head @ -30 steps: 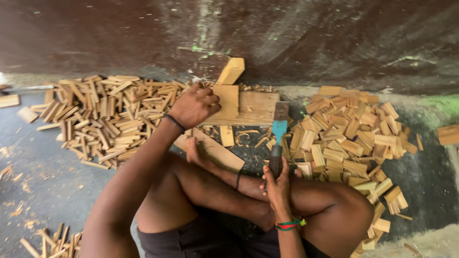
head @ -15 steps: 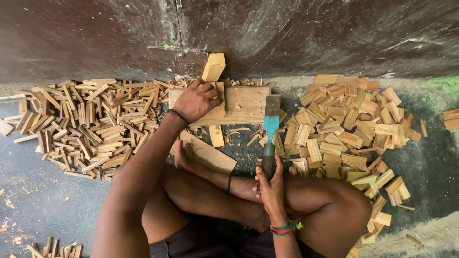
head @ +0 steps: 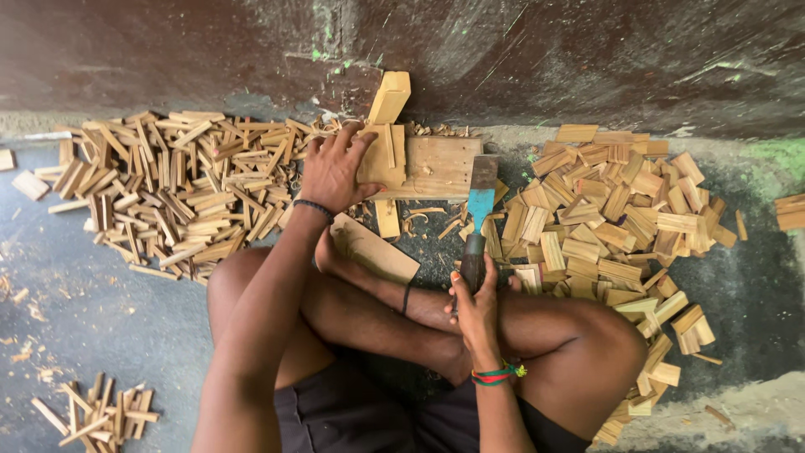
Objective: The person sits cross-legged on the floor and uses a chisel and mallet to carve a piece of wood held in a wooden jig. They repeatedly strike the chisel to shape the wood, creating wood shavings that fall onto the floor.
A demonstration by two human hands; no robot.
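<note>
On flat wood slab point(head: 440, 164), left hand point(head: 335, 168) steadies small block point(head: 381, 155); right hand point(head: 474, 306) grips blue-bladed chopper point(head: 480, 210).

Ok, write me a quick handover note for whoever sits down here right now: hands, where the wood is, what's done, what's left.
Left hand: flat on the small upright wooden block, steadying it on the flat wooden chopping board.
Right hand: gripping the handle of the blue-bladed chopping knife, blade raised beside the block.
Done, by the look of it: pile of thin split wooden sticks on the left.
Left: heap of short uncut wooden blocks on the right; the block in hand is not yet split.
</note>
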